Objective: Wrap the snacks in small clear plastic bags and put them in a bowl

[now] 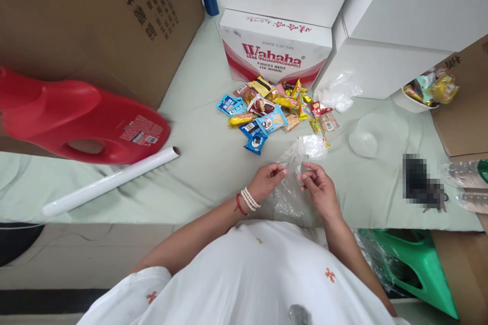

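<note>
Left hand (269,181), right hand (318,186): clear bag (288,197) (outline faint)

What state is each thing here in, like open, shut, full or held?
clear plastic bag, looks empty, pinched by left hand and right hand.
snack packets, in a loose heap.
Wahaha box, shut.
red jug, lying on its side.
white roll, rolled up, lying flat.
white bowl, holds snacks.
</note>
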Motion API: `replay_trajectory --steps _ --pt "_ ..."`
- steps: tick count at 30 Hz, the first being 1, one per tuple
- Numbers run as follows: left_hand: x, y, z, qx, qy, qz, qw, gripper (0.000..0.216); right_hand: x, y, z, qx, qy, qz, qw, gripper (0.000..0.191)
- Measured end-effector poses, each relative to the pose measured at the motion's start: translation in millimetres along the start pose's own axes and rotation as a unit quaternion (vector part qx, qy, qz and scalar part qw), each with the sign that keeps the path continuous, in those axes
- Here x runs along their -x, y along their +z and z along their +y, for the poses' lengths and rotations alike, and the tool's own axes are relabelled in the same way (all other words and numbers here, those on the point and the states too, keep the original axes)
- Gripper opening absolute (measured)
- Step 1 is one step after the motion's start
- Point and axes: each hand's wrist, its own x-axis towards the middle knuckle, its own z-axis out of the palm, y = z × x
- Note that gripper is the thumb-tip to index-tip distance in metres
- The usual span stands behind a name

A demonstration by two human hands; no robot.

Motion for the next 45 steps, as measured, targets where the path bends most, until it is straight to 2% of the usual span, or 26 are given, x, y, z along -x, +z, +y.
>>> replay_trajectory --steps 4,9,15,20,23,26,28,30,32,33,35,36,38,39,41,45 --pt "-1 8 4 -0.005 0.024 -0.010 1.000 0.038 2 8 -6 0.004 -0.013 -0.032 0.999 0.042" --pt "-2 9 7 0.031 0.016 -0.029 0.999 0.039 4 10 -8 0.015 -0.021 -0.020 0.999 0.038" --pt "-1 0 7 0.032 -0.002 0.006 0.999 0.046 4 6 -12 0.023 -0.027 0.006 0.999 0.035" --pt "1 3 10 0.036 0.027 -0.045 0.998 0.042 8 10 -16 0.050 -0.040 -0.009 0.998 0.038" --pt "2 5 12 0.065 0.035 -0.036 0.997 0.044 12 14 -17 0.081 -0.066 -0.003 0.994 0.039" --pt "3 4 13 0.116 0.014 -0.043 0.992 0.046 12 12 -15 0.065 -0.072 0.039 0.995 0.035" --pt "5 2 14 0.149 -0.004 -0.060 0.987 0.047 8 6 -11 0.063 -0.073 0.109 0.989 0.035" --pt "7 0 14 0.179 -0.012 -0.076 0.981 0.046 1 -4 -5 0.074 -0.077 0.188 0.976 0.041" --pt "9 -1 15 0.209 -0.013 -0.092 0.974 0.044 -5 -13 1 0.052 -0.067 0.220 0.972 0.056" --pt "9 -1 16 0.224 -0.014 -0.102 0.969 0.042 -8 -17 3 0.022 -0.050 0.207 0.977 0.064" --pt "10 -1 17 0.246 -0.018 -0.122 0.961 0.041 -11 -20 4 -0.053 -0.001 0.130 0.990 0.073" --pt "10 -1 18 0.251 -0.021 -0.129 0.959 0.041 -11 -19 3 -0.082 0.023 0.083 0.993 0.072" --pt "8 -2 18 0.249 -0.030 -0.131 0.959 0.041 -11 -13 -1 -0.106 0.048 0.015 0.993 0.056" --pt "7 -2 17 0.249 -0.038 -0.125 0.960 0.041 -10 -9 -4 -0.105 0.044 0.006 0.993 0.046" --pt "4 -3 15 0.262 -0.061 -0.106 0.957 0.047 -10 -1 -8 -0.084 0.012 0.030 0.996 0.034" --pt "1 -5 9 0.256 -0.092 -0.090 0.958 0.065 -9 4 -11 0.027 -0.055 0.085 0.994 0.027"
